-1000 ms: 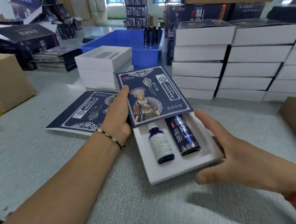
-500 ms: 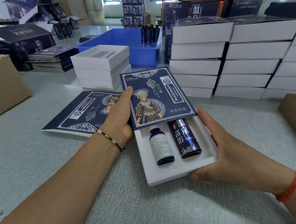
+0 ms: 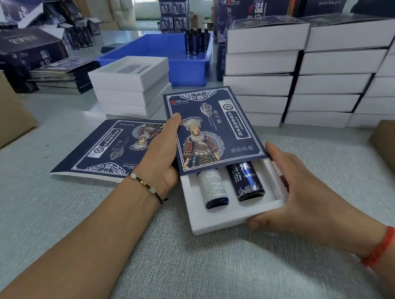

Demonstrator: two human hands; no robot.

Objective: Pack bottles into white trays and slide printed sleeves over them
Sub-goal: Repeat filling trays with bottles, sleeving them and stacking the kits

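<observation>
Two bottles (image 3: pixel 231 184) lying in tray (image 3: pixel 230 219) on bench (image 3: pixel 180 268), half under sleeve (image 3: pixel 213 129); left hand (image 3: pixel 161 160) gripping sleeve edge; right hand (image 3: pixel 307 203) curled around tray's corner.

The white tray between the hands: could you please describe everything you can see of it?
The white tray looks like matte foam or card, rectangular, with two long recesses. Each holds a dark blue bottle lying flat: one with a white label, one printed. It lies at an angle on the grey table. The printed sleeve covers its far half. The right hand grips its near right corner; the left hand holds the sleeve's left edge.
</observation>
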